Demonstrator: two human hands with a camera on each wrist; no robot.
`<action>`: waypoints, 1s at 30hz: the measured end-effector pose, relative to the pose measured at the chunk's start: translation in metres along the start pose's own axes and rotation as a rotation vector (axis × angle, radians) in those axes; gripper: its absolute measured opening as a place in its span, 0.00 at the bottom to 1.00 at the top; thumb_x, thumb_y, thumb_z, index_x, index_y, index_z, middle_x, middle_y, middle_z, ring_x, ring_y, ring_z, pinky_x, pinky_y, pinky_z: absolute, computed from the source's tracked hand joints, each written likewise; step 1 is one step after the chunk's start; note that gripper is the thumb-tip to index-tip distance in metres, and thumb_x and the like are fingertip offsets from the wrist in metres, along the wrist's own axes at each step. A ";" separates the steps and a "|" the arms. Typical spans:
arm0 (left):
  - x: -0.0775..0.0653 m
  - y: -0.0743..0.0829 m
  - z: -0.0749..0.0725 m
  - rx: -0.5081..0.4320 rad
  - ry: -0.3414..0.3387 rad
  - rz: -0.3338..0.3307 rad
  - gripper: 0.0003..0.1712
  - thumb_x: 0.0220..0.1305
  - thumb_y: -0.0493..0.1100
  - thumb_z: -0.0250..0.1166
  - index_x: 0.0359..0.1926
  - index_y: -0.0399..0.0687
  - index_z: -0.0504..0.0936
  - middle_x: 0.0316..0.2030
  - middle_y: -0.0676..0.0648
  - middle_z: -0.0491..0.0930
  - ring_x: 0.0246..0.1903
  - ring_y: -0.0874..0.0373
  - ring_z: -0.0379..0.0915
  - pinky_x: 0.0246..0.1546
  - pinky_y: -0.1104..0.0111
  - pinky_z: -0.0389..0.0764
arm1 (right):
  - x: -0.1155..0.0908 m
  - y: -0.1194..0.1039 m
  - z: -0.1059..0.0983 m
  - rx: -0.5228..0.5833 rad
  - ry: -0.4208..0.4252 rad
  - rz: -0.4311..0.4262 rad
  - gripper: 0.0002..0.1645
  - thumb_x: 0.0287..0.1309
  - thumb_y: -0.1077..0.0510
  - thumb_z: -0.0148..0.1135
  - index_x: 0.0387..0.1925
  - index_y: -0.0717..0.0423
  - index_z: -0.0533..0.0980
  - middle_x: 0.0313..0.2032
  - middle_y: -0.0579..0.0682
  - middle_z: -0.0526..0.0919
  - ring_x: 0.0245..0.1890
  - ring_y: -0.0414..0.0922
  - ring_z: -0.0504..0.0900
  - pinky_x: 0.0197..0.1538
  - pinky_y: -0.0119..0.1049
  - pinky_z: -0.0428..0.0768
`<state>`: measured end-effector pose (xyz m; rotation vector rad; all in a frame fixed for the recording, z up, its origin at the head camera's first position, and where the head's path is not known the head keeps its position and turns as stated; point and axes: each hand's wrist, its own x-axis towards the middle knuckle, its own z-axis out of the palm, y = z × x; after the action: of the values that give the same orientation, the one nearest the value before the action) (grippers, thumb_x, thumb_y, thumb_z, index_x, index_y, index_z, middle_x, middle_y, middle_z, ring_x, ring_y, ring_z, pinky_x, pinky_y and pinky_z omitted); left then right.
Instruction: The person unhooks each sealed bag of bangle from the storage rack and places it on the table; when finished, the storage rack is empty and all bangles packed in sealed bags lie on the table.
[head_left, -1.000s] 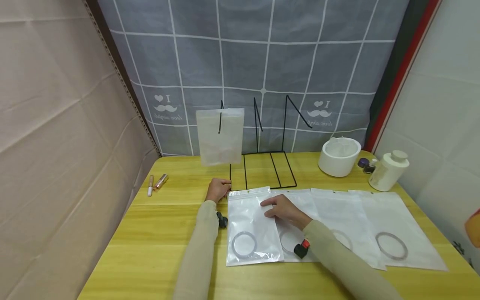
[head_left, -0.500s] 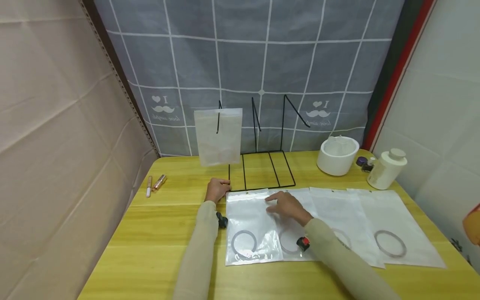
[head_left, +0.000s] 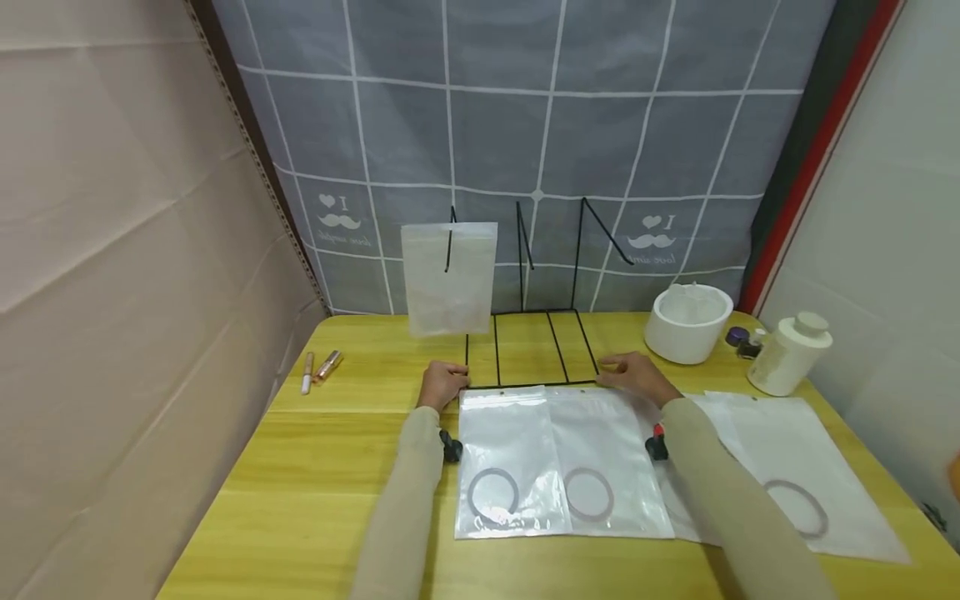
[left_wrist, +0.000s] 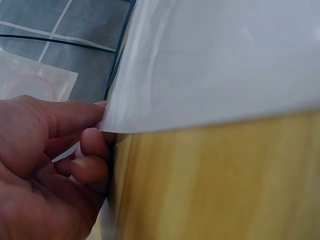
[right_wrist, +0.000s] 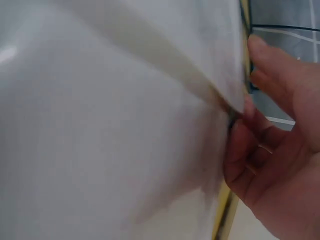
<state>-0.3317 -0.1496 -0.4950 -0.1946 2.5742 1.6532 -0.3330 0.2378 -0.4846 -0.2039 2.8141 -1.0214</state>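
A black wire rack [head_left: 578, 254] with upright hooks stands on the wooden table. My left hand [head_left: 442, 383] pinches its front left corner; in the left wrist view those fingers [left_wrist: 90, 170] curl at the dark wire. At the front right corner, my right hand [head_left: 639, 375] holds the frame between thumb and fingers. One clear zip bag [head_left: 450, 304] hangs from the left hook. Directly before the rack lie two more zip bags, the left one [head_left: 510, 433] and the one beside it [head_left: 607, 433], each showing a ring shape. Their top edges lie close to my fingers.
Further flat bags [head_left: 787, 442] overlap to the right, partly under my right sleeve. A white round pot [head_left: 686, 337], a white bottle [head_left: 791, 354] and small dark bottles [head_left: 748, 343] stand at the back right. Two lipstick-like tubes [head_left: 327, 367] lie at the left. A grey checked cloth [head_left: 495, 133] hangs behind.
My right hand has moved from over the bags to the rack's front right corner, uncovering more of the second bag. My left hand stays at the left corner. The head view has shifted slightly.
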 end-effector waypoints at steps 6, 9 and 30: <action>-0.003 0.000 0.004 0.011 -0.002 0.020 0.13 0.65 0.34 0.68 0.50 0.42 0.89 0.51 0.37 0.85 0.19 0.60 0.74 0.19 0.70 0.72 | 0.001 0.008 0.005 -0.050 0.000 0.057 0.36 0.59 0.38 0.71 0.64 0.51 0.78 0.59 0.62 0.81 0.53 0.56 0.79 0.54 0.54 0.77; -0.005 0.004 0.002 0.016 -0.003 0.019 0.14 0.67 0.35 0.66 0.52 0.42 0.88 0.52 0.37 0.85 0.18 0.60 0.72 0.18 0.70 0.70 | 0.003 0.007 0.004 -0.045 0.003 0.065 0.37 0.57 0.37 0.72 0.63 0.50 0.79 0.61 0.62 0.79 0.58 0.58 0.79 0.57 0.56 0.76; -0.007 0.038 -0.059 -0.002 0.358 0.275 0.14 0.70 0.41 0.65 0.50 0.39 0.88 0.34 0.39 0.83 0.27 0.56 0.72 0.26 0.68 0.71 | 0.009 0.007 0.004 -0.026 -0.033 0.083 0.38 0.55 0.36 0.72 0.63 0.48 0.79 0.65 0.60 0.75 0.65 0.62 0.72 0.63 0.61 0.71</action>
<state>-0.3304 -0.1876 -0.4351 -0.1538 2.9790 1.8593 -0.3414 0.2386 -0.4931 -0.1049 2.7816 -0.9559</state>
